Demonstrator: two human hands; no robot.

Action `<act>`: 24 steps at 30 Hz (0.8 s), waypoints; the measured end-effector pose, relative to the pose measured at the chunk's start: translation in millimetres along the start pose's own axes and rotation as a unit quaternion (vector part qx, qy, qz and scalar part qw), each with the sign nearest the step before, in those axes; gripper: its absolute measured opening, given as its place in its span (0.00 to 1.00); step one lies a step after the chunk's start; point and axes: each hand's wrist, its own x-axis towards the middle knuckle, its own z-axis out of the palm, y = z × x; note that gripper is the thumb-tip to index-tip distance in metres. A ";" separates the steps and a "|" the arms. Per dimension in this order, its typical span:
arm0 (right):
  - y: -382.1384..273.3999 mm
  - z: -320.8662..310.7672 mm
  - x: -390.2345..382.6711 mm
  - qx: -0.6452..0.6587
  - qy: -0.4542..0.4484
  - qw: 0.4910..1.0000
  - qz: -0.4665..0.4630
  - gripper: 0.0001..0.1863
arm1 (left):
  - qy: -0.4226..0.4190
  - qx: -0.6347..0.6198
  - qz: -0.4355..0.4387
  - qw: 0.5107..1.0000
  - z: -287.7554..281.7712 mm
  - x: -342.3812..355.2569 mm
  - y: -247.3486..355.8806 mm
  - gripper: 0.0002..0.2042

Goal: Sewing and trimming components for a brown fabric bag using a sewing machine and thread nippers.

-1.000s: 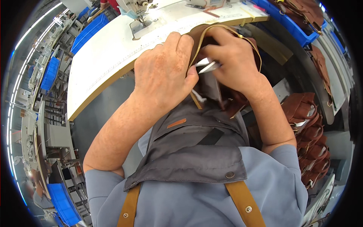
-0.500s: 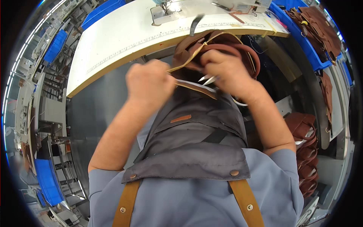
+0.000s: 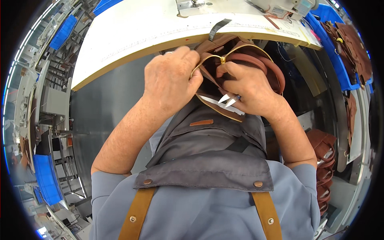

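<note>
A brown leather bag [image 3: 230,43] with a round handle [image 3: 277,74] leans at the table edge, its mouth unzipped. My left hand [image 3: 170,76] is closed, pinching the bag's left rim beside the brass zipper [image 3: 205,59]. Inside the mouth, my right hand [image 3: 254,90] curls round a pair of thread snips [image 3: 232,101]; the two pale blades point left, slightly apart. Its thumb and forefinger are close to the zipper slider [image 3: 223,60]; whether they touch it I cannot tell. A white strip of lining shows along the near rim.
The white worktable [image 3: 132,44] with a sewing machine base [image 3: 196,5] lies ahead. A dark strip [image 3: 218,29] sticks up at its edge. Right stands a blue bin [image 3: 340,68] with brown leather pieces; below, several brown bags [image 3: 322,146] are stacked.
My left hand has come closer to the slider, and the zipper edge between them now curves instead of running straight. The snips have turned slightly, with both blades showing more clearly.
</note>
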 end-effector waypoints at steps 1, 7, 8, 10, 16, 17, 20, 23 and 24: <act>1.0 -2.9 1.4 -0.013 -0.011 1.000 -0.001 0.08 | -0.012 -0.014 0.010 1.000 1.2 -2.4 -0.5 0.05; 1.7 10.7 20.6 -0.064 0.057 0.996 0.031 0.15 | -0.058 -0.148 0.015 0.987 3.9 -1.7 3.2 0.06; 2.0 12.7 23.0 -0.082 0.071 0.994 0.016 0.15 | -0.058 -0.148 0.020 0.987 2.7 -1.4 2.2 0.07; 2.7 13.7 28.7 -0.082 0.087 0.993 0.004 0.12 | -0.059 -0.147 0.024 0.987 -2.4 0.7 -1.2 0.07; 13.8 20.9 28.8 -0.048 0.069 0.996 -0.039 0.08 | -0.146 -0.266 -0.006 0.953 -3.7 -5.5 -17.6 0.07; 13.4 22.5 26.5 -0.036 0.065 0.997 -0.033 0.08 | -0.159 -0.323 -0.035 0.932 -1.4 -10.1 -17.9 0.07; 16.5 27.6 18.3 0.000 0.058 0.998 -0.020 0.08 | -0.179 -0.416 -0.095 0.887 11.3 -27.6 -22.9 0.08; 15.5 30.1 13.0 0.016 0.041 0.999 -0.011 0.06 | -0.183 -0.490 -0.157 0.837 17.2 -35.0 -19.9 0.09; 16.9 30.9 12.4 0.019 0.040 0.999 -0.011 0.06 | -0.179 -0.529 -0.185 0.809 18.8 -35.5 -19.3 0.11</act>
